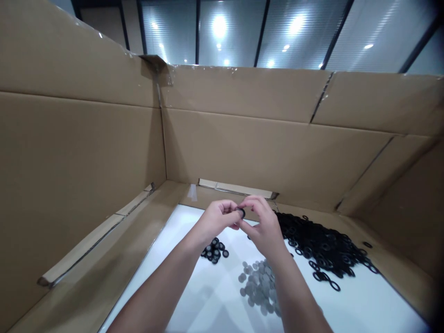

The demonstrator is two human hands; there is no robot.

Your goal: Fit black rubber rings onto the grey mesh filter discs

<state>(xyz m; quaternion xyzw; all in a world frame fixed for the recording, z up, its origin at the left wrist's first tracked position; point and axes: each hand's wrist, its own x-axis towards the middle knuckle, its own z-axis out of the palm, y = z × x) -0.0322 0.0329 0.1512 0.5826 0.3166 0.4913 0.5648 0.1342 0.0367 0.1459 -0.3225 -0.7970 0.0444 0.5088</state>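
Note:
A black rubber ring (243, 212) is held up between my two hands, above the white board (194, 286). Thumb and fingers of my left hand (222, 216) pinch it from the left. From the right, the fingertips of my right hand (260, 219) close on its edge. Whether a grey disc sits inside the ring is hard to make out. Below my left hand lies a small cluster of black rings with grey discs in them (213, 250). Loose grey discs (260, 284) are heaped beside my right forearm, which hides part of them. Right of my right hand spreads a large pile of black rings (322, 245).
Tall cardboard walls (236, 148) enclose the board at the back and both sides. Folded cardboard strips (100, 240) run along the left and back edges of the floor. One stray ring (367, 244) lies off the pile at the right. Glass panels (225, 32) stand beyond the back wall.

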